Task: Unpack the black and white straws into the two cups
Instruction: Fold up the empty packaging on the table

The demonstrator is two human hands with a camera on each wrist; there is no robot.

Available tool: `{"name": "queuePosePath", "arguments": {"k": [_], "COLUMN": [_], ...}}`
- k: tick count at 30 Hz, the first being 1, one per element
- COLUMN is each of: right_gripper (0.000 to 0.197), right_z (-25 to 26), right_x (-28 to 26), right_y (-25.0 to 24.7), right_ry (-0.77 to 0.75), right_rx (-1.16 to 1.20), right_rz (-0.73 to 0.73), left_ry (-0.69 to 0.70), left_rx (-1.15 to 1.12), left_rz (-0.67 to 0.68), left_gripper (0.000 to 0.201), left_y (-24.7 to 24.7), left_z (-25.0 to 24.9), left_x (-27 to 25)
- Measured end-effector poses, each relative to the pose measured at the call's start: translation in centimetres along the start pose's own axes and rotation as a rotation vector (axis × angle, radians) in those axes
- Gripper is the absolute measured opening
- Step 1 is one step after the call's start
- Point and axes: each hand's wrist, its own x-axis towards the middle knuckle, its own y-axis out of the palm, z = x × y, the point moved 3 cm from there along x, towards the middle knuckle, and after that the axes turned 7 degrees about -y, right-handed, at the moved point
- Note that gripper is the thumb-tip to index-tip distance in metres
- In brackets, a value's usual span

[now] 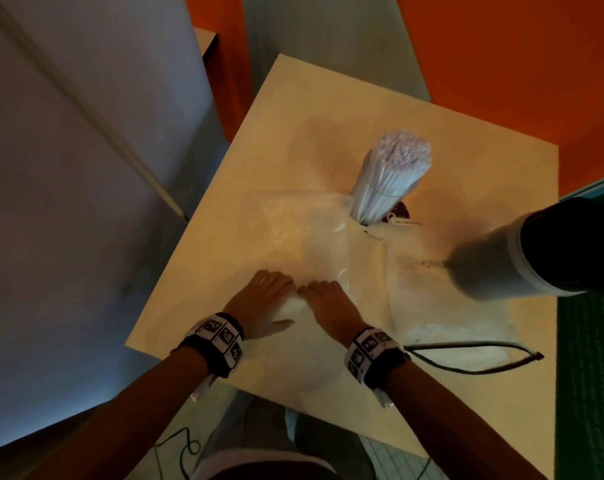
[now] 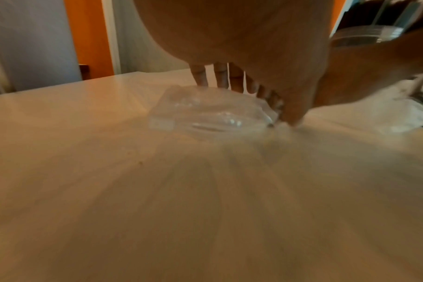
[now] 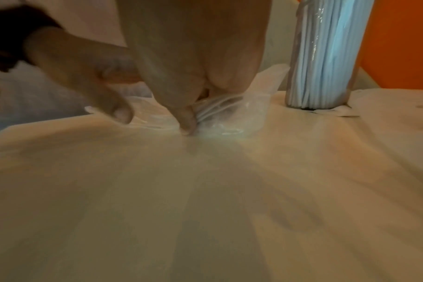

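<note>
Left hand [image 1: 264,299] and right hand [image 1: 328,303] side by side near counter [image 1: 224,237] front edge, each grip pinching a clear plastic bag [image 2: 213,112]. Beyond: white straws [image 1: 390,174] upright in cup. Black straws [image 1: 570,244] in cup [image 1: 490,265], right.

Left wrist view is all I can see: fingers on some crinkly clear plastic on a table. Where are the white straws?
Observer: The white straws stand upright as one bundle in a clear cup at the far side of the table.
Visitor: What is the other hand doing?
Observer: The right hand has bunched folds of the clear plastic bag under its thumb, in front of that bundle.
Visitor: Anything else lying about?
Observer: A dark cord loops on the table beside the right wrist.
</note>
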Motion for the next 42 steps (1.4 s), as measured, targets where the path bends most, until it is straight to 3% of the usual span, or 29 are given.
{"name": "queuePosePath", "arguments": {"k": [4,6,8,11,12,16,19,22,25,27,29,31,33,35,37,39,42], "right_gripper": [0.029,0.022,0.011,0.035,0.036,0.017,0.019,0.014,0.031,0.023,0.015,0.015,0.016,0.018,0.030,0.045,0.033], "right_z": [-0.9,-0.7,-0.2,0.2,0.2,0.3,0.1,0.3,0.5,0.8,1.0,0.7,0.1,0.3,0.4,0.2,0.1], "right_x": [0.4,0.3,0.0,-0.2,0.0,0.8,0.7,0.6,-0.1,0.0,0.5,0.7,0.5,0.3,0.0,-0.2,-0.1], "right_y": [-0.3,-0.3,-0.3,0.5,0.8,1.3,1.4,1.4,1.8,1.8,1.7,1.4,1.6,1.6,1.9,2.2,2.4], "right_ry": [0.172,0.142,0.078,0.004,0.005,0.063,0.140,0.084,0.002,-0.017,0.005,0.077,0.171,0.161,0.093,0.018,-0.009], "right_rx": [0.421,0.454,0.376,0.177,0.130,0.014,0.142,0.139,-0.024,-0.142,-0.174,0.004,0.327,0.478,0.390,0.123,-0.136], "right_rz": [0.049,0.023,-0.018,0.044,0.043,0.027,-0.030,-0.033,0.015,-0.048,-0.066,-0.039,0.006,0.017,0.049,0.050,0.027], "left_ry": [-0.093,-0.154,-0.251,-0.305,-0.279,-0.005,0.064,-0.067,-0.138,-0.140,-0.105,-0.071,-0.073,-0.060,-0.061,-0.132,-0.254], "left_rx": [0.026,-0.078,-0.188,-0.262,-0.239,0.120,0.336,0.322,0.281,0.272,0.351,0.361,0.295,0.269,0.237,0.075,-0.184], "left_rz": [0.075,0.064,0.097,0.217,0.215,-0.024,0.069,0.182,0.252,0.241,0.107,0.023,0.105,0.141,0.172,0.248,0.305], "left_gripper": [0.033,0.030,0.026,0.028,0.030,0.046,0.059,0.030,0.032,0.031,0.024,0.040,0.057,0.050,0.040,0.032,0.019], "left_y": [0.8,0.2,-0.5,-1.0,-1.3,-2.4,-1.5,-0.8,-1.0,-1.3,-2.2,-1.9,-0.7,-0.2,0.0,0.2,0.2], "left_z": [-0.1,0.3,1.1,1.7,1.6,-0.2,-1.1,-0.6,0.0,0.0,-0.9,-1.7,-1.8,-1.5,-1.0,-0.3,0.6], "left_x": [-1.2,-1.3,-1.2,-0.7,-0.5,-0.7,-1.0,-0.7,-0.1,0.4,0.4,0.1,-0.4,-0.6,-0.3,-0.1,0.0]}}
